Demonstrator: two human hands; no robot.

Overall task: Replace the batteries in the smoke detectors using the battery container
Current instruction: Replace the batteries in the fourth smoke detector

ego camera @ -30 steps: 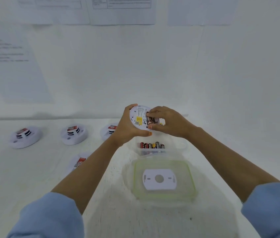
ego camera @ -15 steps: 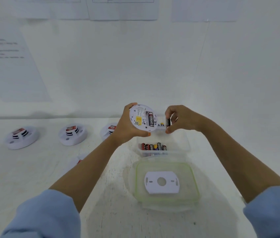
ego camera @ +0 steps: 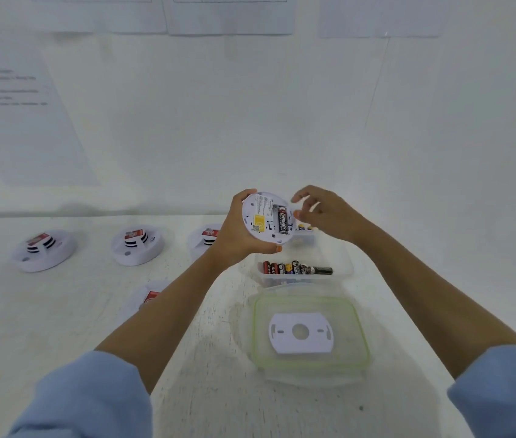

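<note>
Left grip [ego camera: 237, 237] round smoke detector [ego camera: 263, 218], right grip [ego camera: 329, 216] loose, empty; third detector [ego camera: 201, 241] partly hidden

Open battery container [ego camera: 343, 265] sat mid-table, top uncovered; batteries [ego camera: 294, 268] bunched at its left, right part free. Lid [ego camera: 255, 330] with a white plate [ego camera: 300, 331] lay just in front, blocking the near approach. Left hand [ego camera: 237, 232] and held detector [ego camera: 267, 218] hung above the container's far left; right hand [ego camera: 323, 213] beside, fingers loose. Three detectors [ego camera: 138, 246] lined the far left; another item [ego camera: 149, 298], possibly a detector, lay partly under the left forearm.
</note>
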